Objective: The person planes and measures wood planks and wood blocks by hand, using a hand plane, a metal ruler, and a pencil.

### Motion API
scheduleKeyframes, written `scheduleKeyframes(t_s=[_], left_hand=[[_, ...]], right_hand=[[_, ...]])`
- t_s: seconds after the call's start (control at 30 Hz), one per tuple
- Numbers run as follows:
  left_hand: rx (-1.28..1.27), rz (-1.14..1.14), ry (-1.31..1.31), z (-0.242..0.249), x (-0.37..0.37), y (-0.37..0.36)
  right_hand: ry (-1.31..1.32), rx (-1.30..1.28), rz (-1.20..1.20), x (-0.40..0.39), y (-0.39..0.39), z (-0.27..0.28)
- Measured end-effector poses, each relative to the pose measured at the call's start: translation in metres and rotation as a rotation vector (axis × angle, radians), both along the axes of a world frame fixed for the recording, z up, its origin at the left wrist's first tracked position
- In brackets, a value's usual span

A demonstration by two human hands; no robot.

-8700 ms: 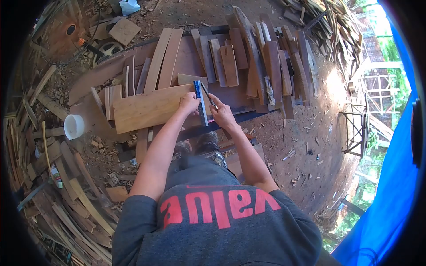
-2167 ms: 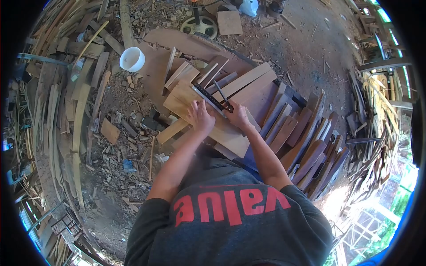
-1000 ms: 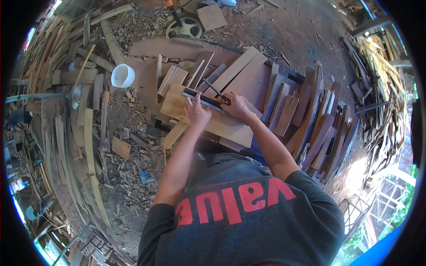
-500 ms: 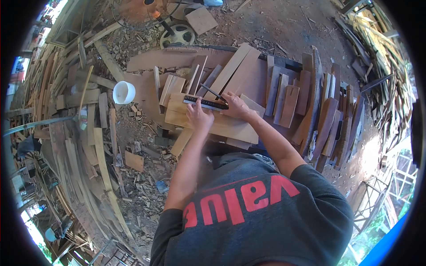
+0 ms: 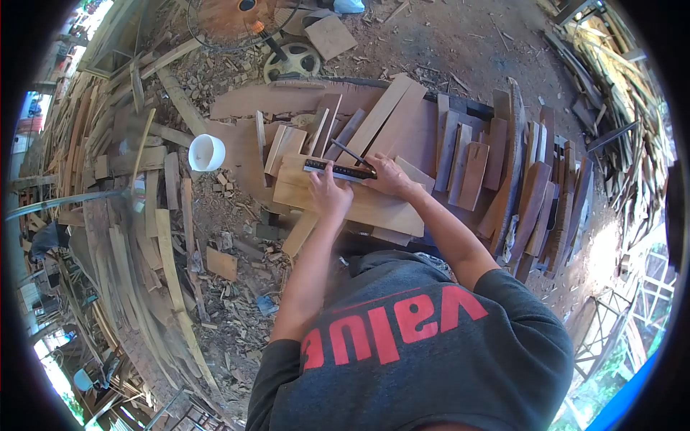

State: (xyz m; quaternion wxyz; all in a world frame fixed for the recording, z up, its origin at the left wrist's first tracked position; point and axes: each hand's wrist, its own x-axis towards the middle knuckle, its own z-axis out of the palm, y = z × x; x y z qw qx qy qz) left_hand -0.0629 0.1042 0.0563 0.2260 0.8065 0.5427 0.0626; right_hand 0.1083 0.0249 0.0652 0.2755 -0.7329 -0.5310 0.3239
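A black straight ruler-like bar (image 5: 338, 170) with a row of pale marks and a light edge lies on a pale wooden board (image 5: 388, 209). My left hand (image 5: 330, 194) is closed at its left part, fingertips on the bar. At its right end my right hand (image 5: 390, 177) has its fingers closed round the lower end of a thin dark pencil-like stick (image 5: 350, 151), which slants up to the left. Whether the stick is joined to the bar is hidden by the fingers. More cut boards (image 5: 381, 115) lie behind the hands.
Curved and straight wood pieces (image 5: 528, 205) line the right of the work surface. A white bucket (image 5: 206, 153) stands at left on scrap-strewn ground. A fan with a round base (image 5: 292, 63) is at the back. Long planks (image 5: 169, 251) lie at far left.
The whole view has shifted slightly, with everything a little lower and to the right. Both hands keep the same hold on the bar and the stick.
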Motion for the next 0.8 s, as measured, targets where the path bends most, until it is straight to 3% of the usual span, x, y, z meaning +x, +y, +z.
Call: scheduleKeyframes(t_s=[0.8], left_hand=[[-0.01,0.026,0.005,-0.001,0.001,-0.006]], right_hand=[[-0.097,-0.004,-0.002,-0.01,-0.004,-0.007]])
